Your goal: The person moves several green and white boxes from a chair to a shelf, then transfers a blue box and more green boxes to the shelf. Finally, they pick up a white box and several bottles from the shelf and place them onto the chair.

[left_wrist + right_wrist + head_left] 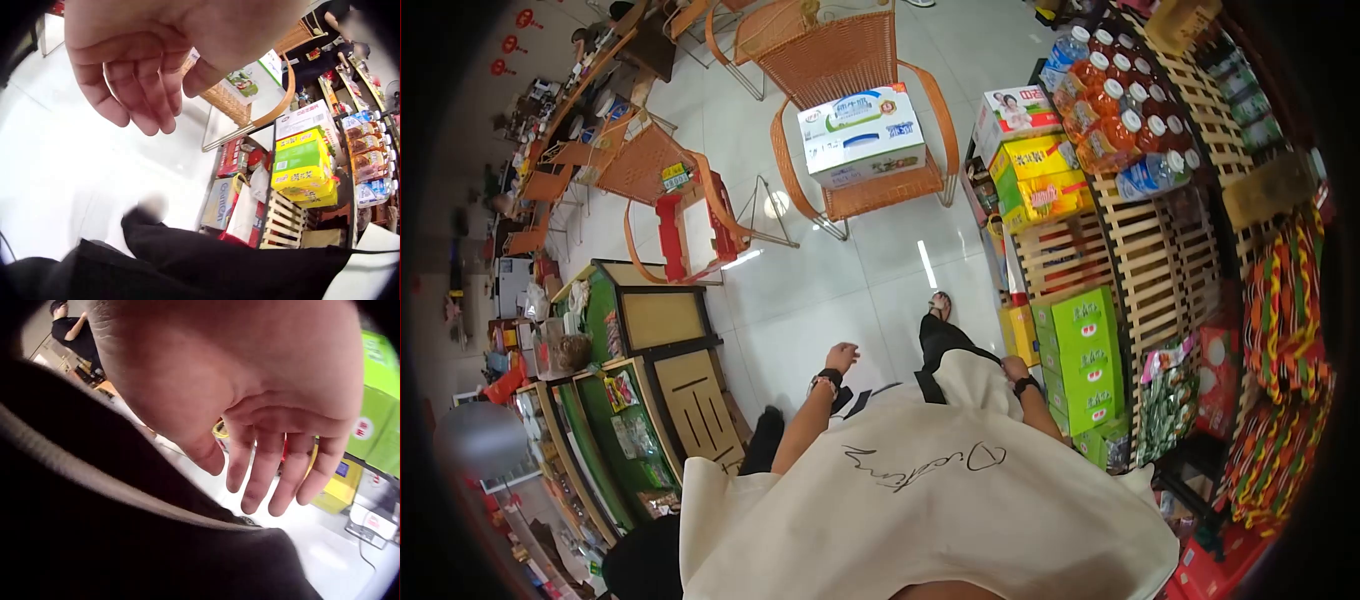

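Note:
My left hand hangs in front of me over the tiled floor, fingers loosely bent and nothing in them. In the left wrist view that hand fills the top, its fingertips pointing down. My right hand is low at my side, between my trouser leg and the stacked green boxes. Seen from the right wrist, the right hand has its fingers relaxed and spread a little, holding nothing. Ahead, a white-and-blue milk carton box lies on a wicker armchair.
A slatted wooden shelf runs along the right with yellow boxes and bottled drinks. At the left stand a wooden cabinet and another wicker chair with a red-edged box. Another person stands in the background.

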The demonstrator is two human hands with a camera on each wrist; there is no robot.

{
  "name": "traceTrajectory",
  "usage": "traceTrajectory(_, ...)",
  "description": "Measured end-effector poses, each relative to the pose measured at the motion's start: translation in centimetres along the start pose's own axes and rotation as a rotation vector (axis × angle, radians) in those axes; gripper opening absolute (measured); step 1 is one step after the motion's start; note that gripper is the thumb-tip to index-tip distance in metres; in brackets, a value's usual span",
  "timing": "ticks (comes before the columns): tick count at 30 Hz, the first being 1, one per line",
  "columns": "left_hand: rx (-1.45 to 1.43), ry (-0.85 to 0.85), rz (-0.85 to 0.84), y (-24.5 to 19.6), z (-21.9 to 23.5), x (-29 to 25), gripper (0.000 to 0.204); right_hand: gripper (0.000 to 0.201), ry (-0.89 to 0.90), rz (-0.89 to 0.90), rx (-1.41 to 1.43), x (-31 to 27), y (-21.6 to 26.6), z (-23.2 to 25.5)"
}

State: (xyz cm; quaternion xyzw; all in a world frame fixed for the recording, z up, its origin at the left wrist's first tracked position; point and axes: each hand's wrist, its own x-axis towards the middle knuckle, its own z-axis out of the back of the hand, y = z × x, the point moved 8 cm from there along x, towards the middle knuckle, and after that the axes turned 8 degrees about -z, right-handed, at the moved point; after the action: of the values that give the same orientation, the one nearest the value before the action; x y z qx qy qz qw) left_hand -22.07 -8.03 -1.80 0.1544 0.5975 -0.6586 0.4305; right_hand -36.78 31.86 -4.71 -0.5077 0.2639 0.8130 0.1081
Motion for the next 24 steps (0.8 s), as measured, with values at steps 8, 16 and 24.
traceTrajectory(8,-0.056,0.098,-0.22,-14.4,-3.6,6.8,0.023,0.023,-0.128,0.272,0.251,7.4,12.6,4.6)
traceTrajectory(16,0.416,0.156,-0.362,-21.1,-1.1,17.3,0.021,0.02,-0.192,0.121,0.608,6.9,13.1,7.6)
traceTrajectory(24,0.724,0.053,-0.598,-35.2,1.8,30.5,0.029,0.027,0.027,-0.267,0.497,5.9,3.6,-1.6)
